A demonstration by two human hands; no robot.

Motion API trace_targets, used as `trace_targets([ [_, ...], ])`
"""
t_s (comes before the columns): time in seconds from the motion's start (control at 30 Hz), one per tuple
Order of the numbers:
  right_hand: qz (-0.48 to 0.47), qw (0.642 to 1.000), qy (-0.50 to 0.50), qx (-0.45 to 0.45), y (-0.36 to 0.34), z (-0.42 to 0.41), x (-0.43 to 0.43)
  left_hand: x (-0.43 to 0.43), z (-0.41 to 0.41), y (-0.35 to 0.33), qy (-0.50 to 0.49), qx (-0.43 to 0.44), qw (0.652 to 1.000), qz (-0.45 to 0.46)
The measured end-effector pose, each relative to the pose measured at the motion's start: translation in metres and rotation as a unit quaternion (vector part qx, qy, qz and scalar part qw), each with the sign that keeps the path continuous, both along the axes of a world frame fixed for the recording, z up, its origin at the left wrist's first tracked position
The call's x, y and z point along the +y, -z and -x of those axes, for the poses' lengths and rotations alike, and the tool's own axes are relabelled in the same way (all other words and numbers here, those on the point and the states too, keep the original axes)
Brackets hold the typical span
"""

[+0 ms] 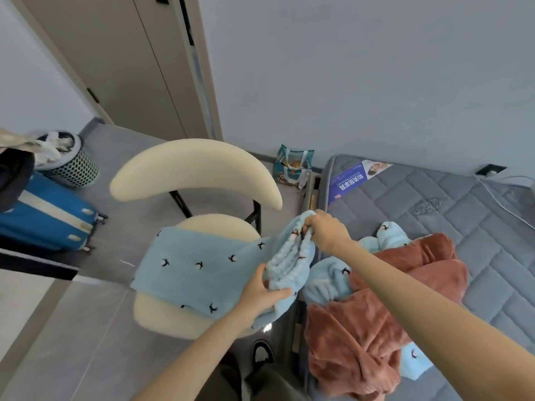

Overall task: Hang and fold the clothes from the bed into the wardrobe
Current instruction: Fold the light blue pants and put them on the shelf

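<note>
Both hands, left (262, 296) and right (325, 231), grip the blue garment's (197, 264) bunched end.

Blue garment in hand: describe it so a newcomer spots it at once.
Find the cream chair beside the grey mattress. Across its seat lies a light blue garment with dark bird motifs, one end gripped by the left hand and right hand. A matching blue piece lies on the mattress, tangled with a rust-brown garment; only this one is on the chair.
</note>
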State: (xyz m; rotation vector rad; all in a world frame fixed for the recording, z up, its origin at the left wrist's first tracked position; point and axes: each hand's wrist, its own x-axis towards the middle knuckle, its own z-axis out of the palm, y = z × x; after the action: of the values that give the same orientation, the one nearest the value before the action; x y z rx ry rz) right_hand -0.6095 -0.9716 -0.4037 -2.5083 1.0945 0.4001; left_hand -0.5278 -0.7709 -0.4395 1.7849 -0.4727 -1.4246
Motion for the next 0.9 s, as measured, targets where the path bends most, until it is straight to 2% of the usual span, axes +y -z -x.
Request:
trace_targets([
  [0.17,-0.003,0.997,-0.027,0.075,0.055,-0.069,0.029,0.026,-0.041,0.059,-0.042,0.043,0.996,-0.071],
  [0.27,-0.020,0.997,-0.026,0.074,0.098,-0.109,0.045,0.036,-0.071,0.101,-0.087,0.070,0.989,-0.101],
  [0.37,-0.115,0.993,0.000,-0.001,0.149,-0.136,0.059,0.046,-0.102,0.146,-0.135,0.097,0.978,-0.125],
  [0.43,-0.214,0.973,0.030,-0.086,0.168,-0.138,0.067,0.055,-0.115,0.163,-0.181,0.119,0.967,-0.135],
  [0.5,-0.266,0.952,0.078,-0.128,0.192,-0.132,0.077,0.063,-0.125,0.182,-0.211,0.117,0.957,-0.160],
  [0.57,-0.257,0.947,0.134,-0.142,0.212,-0.115,0.088,0.069,-0.132,0.193,-0.214,0.035,0.954,-0.208],
  [0.63,-0.229,0.943,0.196,-0.145,0.232,-0.093,0.099,0.072,-0.133,0.197,-0.179,-0.122,0.950,-0.222],
  [0.7,-0.206,0.925,0.289,-0.137,0.248,-0.071,0.106,0.069,-0.131,0.196,-0.082,-0.306,0.937,-0.148],
  [0.73,-0.204,0.907,0.347,-0.124,0.254,-0.063,0.108,0.066,-0.131,0.195,-0.004,-0.389,0.916,-0.096],
  [0.8,-0.238,0.849,0.459,-0.103,0.268,-0.049,0.111,0.054,-0.130,0.202,0.136,-0.488,0.862,-0.003],
  [0.83,-0.271,0.811,0.507,-0.109,0.274,-0.043,0.112,0.047,-0.128,0.207,0.185,-0.505,0.843,0.026],
  [0.9,-0.331,0.731,0.581,-0.140,0.285,-0.035,0.115,0.033,-0.127,0.217,0.262,-0.514,0.817,0.024],
])
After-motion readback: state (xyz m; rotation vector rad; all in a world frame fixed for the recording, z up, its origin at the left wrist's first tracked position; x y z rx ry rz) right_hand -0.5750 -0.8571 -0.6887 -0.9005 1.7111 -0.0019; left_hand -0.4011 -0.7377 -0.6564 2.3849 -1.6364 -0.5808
